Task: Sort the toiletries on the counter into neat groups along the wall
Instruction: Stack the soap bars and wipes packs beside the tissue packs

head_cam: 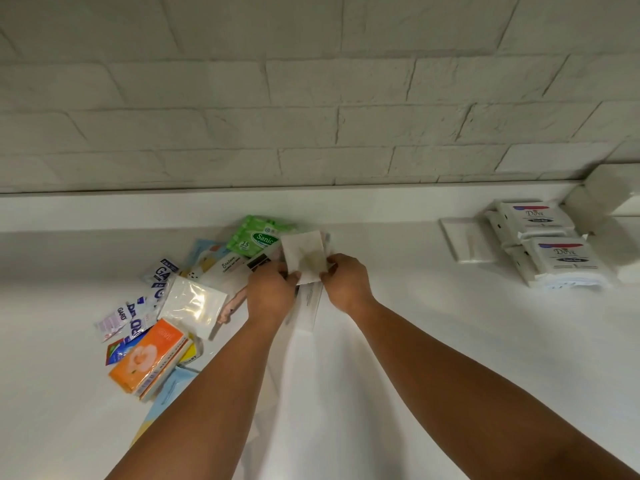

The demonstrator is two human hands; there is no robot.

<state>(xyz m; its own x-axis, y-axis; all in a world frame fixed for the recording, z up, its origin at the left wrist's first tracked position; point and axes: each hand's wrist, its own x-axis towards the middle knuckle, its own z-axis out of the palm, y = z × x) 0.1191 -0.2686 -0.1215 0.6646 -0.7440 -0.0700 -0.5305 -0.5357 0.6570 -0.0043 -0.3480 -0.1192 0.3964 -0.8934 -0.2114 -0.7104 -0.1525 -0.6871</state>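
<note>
heap of mixed sachets and packets [192,303]: white worktop [415,341], back edge, left of middle
white cardboard soap boxes [559,258]: back right corner

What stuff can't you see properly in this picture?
Head view:
Green wipes pack: name half covered by the white sachet.
Pink item: mostly behind the left hand.
Long white packet: top end behind the sachet and right hand, print blurred.
Light blue packet: partly under the left arm.
Dove soap boxes: small print too blurred.
</note>
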